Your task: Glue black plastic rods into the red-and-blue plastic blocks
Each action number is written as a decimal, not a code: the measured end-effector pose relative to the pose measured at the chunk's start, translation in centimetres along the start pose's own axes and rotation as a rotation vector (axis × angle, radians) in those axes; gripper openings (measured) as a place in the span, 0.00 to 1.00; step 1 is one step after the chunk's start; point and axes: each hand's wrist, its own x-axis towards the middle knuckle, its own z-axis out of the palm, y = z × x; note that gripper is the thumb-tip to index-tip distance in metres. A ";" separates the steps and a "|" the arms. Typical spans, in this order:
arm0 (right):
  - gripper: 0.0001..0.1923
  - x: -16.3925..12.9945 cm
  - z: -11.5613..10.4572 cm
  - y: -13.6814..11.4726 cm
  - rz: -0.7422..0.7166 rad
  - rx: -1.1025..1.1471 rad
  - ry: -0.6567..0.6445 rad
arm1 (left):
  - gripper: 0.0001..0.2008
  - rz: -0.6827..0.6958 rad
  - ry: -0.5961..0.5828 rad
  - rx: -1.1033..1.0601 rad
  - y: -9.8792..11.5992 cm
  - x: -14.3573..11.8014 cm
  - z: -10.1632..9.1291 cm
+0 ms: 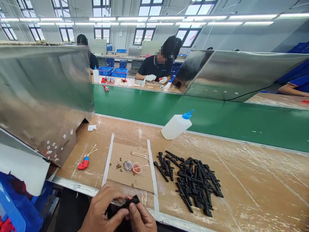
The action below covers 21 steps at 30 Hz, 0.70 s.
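Note:
At the near edge of the workbench my left hand [102, 209] and my right hand [140, 217] pinch one small black plastic part [129, 203] between their fingertips. A heap of several similar black plastic parts [193, 182] lies on the bench to the right of my hands. Just beyond my hands a cardboard mat [129, 167] carries two small round dishes [132, 167] and thin cotton swabs [139, 155].
A white squeeze bottle with a blue nozzle [177, 126] lies tilted by the green conveyor belt [217, 119]. A small red and blue piece [83, 164] rests at left. Metal hoods [43, 93] flank the belt. Other people work across the belt.

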 end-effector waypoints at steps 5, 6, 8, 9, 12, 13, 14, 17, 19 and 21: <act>0.24 0.3 0.2 -1.8 0.028 0.088 0.036 | 0.14 -0.166 0.249 0.628 -5.2 0.6 -5.1; 0.24 0.3 0.1 -2.0 0.032 0.091 0.041 | 0.15 -0.205 0.241 0.671 -6.5 0.7 -6.0; 0.24 0.1 0.0 -2.4 0.047 0.092 0.051 | 0.19 -0.227 0.218 0.640 -8.7 0.9 -7.5; 0.24 0.0 0.0 -2.5 0.058 0.096 0.055 | 0.21 -0.226 0.207 0.612 -9.4 0.9 -8.0; 0.26 -0.4 -0.1 -2.8 0.106 0.113 0.060 | 0.24 -0.256 0.226 0.526 -10.0 0.7 -8.6; 0.26 -0.5 -0.1 -3.0 0.119 0.111 0.055 | 0.24 -0.325 0.255 0.419 -9.6 0.5 -8.6; 0.27 -0.6 -0.1 -3.1 0.127 0.103 0.048 | 0.24 -0.422 0.286 0.251 -9.0 0.4 -8.4; 0.26 -0.8 -0.1 -3.3 0.102 0.049 0.027 | 0.25 -0.737 0.348 -0.481 -6.3 -0.1 -6.8; 0.25 -0.9 0.0 -3.3 0.063 -0.006 0.022 | 0.23 -0.861 0.359 -0.857 -4.2 -0.5 -4.8; 0.25 -0.9 0.2 -3.1 0.020 -0.068 0.011 | 0.21 -0.928 0.326 -1.091 -2.4 -0.7 -2.5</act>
